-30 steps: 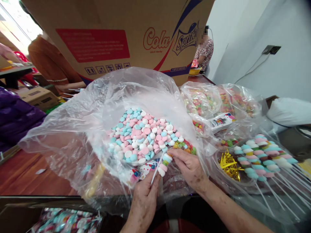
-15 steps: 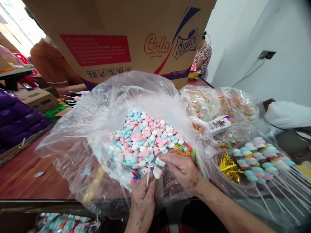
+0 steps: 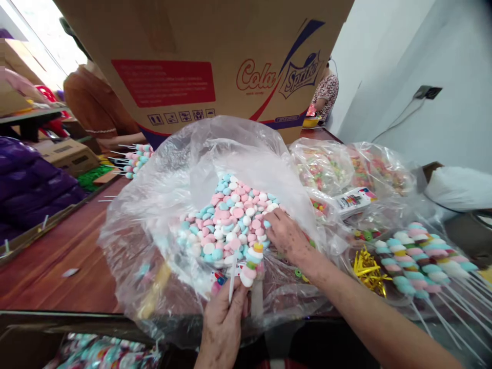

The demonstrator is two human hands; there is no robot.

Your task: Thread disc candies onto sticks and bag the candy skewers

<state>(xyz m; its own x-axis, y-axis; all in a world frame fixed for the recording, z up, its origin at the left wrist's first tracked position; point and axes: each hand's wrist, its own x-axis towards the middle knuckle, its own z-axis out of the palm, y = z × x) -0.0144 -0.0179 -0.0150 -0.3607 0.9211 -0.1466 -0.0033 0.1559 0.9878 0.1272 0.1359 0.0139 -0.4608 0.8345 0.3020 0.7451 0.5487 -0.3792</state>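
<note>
My left hand (image 3: 225, 320) is closed around a white stick (image 3: 231, 279) that carries a short stack of candies (image 3: 250, 261) at its top. My right hand (image 3: 286, 236) reaches into a large clear plastic bag (image 3: 154, 225), fingertips down among the pink, blue and white candy discs (image 3: 226, 225). Its fingers are bent, and what they pinch, if anything, is hidden. A small heap of coloured ring candies (image 3: 303, 274) lies under my right wrist.
A big Cola Sprite cardboard box (image 3: 200, 56) stands behind the bag. Finished candy skewers (image 3: 418, 261) and gold twist ties (image 3: 367, 269) lie at the right, more candy bags (image 3: 346, 171) behind them. Other people sit at the back left (image 3: 96, 107) and back right (image 3: 325, 92).
My right hand left the top of the skewer and moved up into the pile of candy discs. My left hand kept the stick upright. The view shifted slightly right.
</note>
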